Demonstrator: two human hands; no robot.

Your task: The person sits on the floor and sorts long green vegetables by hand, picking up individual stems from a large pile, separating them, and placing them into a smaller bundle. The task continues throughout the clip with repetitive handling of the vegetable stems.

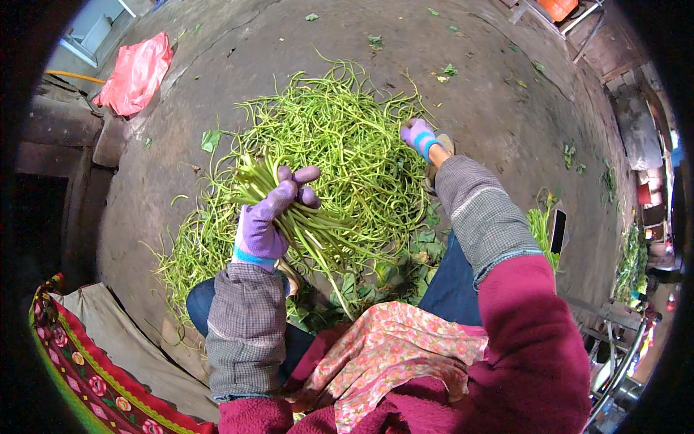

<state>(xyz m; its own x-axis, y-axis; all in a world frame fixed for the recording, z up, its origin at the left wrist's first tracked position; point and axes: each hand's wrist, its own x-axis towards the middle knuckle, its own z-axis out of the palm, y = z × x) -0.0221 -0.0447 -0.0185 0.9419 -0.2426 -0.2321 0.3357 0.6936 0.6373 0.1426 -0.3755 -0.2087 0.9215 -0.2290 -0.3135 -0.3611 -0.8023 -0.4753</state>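
Observation:
My left hand (271, 217), in a purple coated glove with a blue cuff, is closed round a bundle of long green stems (314, 228). The bundle's thick ends point up and left, and its thin ends hang down toward my lap. Beneath and beyond it spreads a big tangled pile of loose green stems (336, 130) on the floor. At the pile's right edge is my right hand (418, 136), gloved alike, with its fingers curled at the stems. Those fingertips are partly hidden, so I cannot tell whether they grip a stem. Green leaves (379, 276) lie between my legs.
A pink plastic bag (135, 73) rests at the upper left. On my right, a small bunch of stems (539, 222) lies beside a dark-screened phone (557, 230). Leaf scraps (450, 69) dot the concrete floor. A flower-patterned cloth (97, 374) is at lower left.

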